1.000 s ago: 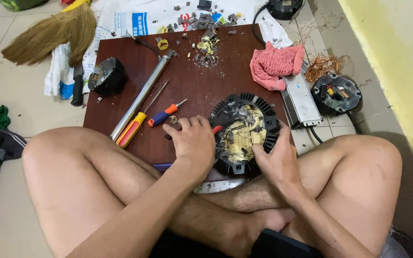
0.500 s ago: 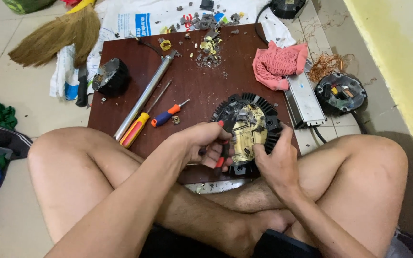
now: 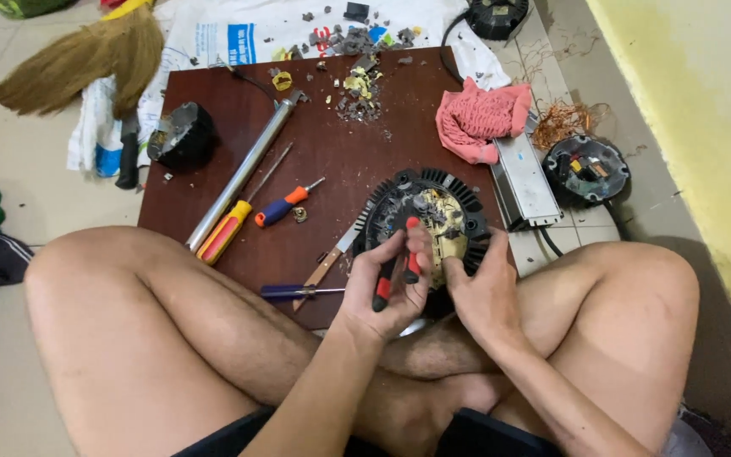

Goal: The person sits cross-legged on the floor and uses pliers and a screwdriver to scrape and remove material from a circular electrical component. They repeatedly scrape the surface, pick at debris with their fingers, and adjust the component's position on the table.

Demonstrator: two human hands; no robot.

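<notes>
The left hand (image 3: 391,283) is closed around a pair of red-and-black-handled pliers (image 3: 398,271), whose handles stick out between the fingers; the tool's tip is lost against the inside of the black finned round housing (image 3: 427,222). A second ago this hand lay flat on the brown board (image 3: 323,161) beside the housing with no pliers handles showing in its grip; half a second ago it had curled up against the housing's left rim, and now it has lifted, with the pliers plainly in its grip. The right hand (image 3: 486,288) grips the housing's near right rim, as it did in both earlier frames. The housing sits at the board's near right corner, against the person's crossed legs, in much the same place as before.

On the board, the metal tube (image 3: 243,173), the yellow-and-red screwdriver (image 3: 230,227) and the small blue-and-orange screwdriver (image 3: 285,206) lie by the left near part, unmoved. A blue-handled screwdriver (image 3: 294,292) lies along the near edge. The pink rag (image 3: 480,118) rests at the far right corner.
</notes>
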